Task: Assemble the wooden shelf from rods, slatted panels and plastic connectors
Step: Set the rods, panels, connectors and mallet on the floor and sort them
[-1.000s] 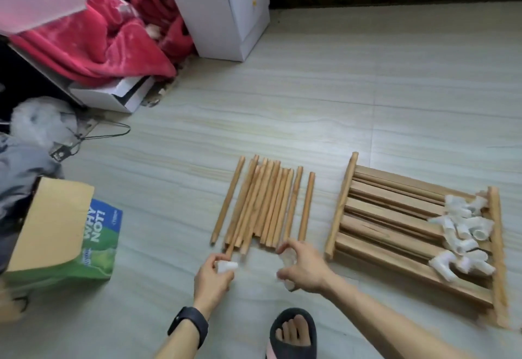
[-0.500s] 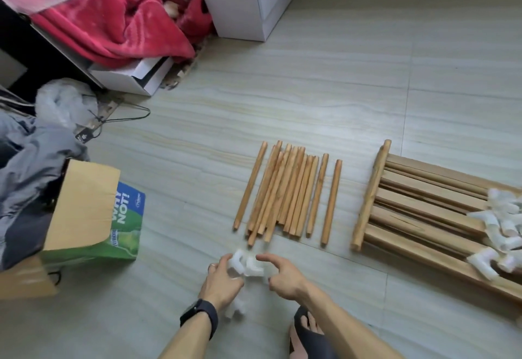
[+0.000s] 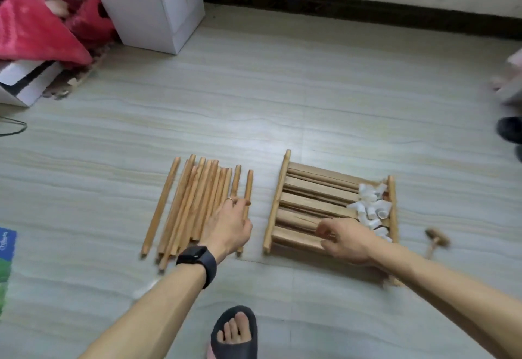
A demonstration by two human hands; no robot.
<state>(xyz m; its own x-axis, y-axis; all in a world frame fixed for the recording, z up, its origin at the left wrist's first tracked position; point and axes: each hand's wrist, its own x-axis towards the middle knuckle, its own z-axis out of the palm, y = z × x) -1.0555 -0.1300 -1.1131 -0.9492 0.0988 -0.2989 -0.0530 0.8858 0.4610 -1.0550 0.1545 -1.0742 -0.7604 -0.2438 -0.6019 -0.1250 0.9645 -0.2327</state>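
Several wooden rods (image 3: 192, 203) lie side by side on the floor. My left hand (image 3: 230, 226) lies over their right side, its fingers curled round the rightmost rod (image 3: 249, 183). To the right sits a stack of slatted panels (image 3: 310, 203) with a pile of white plastic connectors (image 3: 372, 206) on its right part. My right hand (image 3: 344, 240) is on the near slats, finger and thumb pinching the edge of one. A blurred white connector (image 3: 145, 288) lies on the floor beside my left forearm.
A small wooden mallet (image 3: 436, 238) lies right of the panels. My foot in a dark slipper (image 3: 234, 333) is at the bottom centre. A white cabinet (image 3: 152, 5), a red blanket (image 3: 36, 28) and a white box (image 3: 25, 81) stand far left. Dark shoes (image 3: 508, 129) are at the right edge.
Both hands have left the white connectors they handled on the floor. The left hand reached up to the rods, the right across to the slatted panels. The view shifted right.
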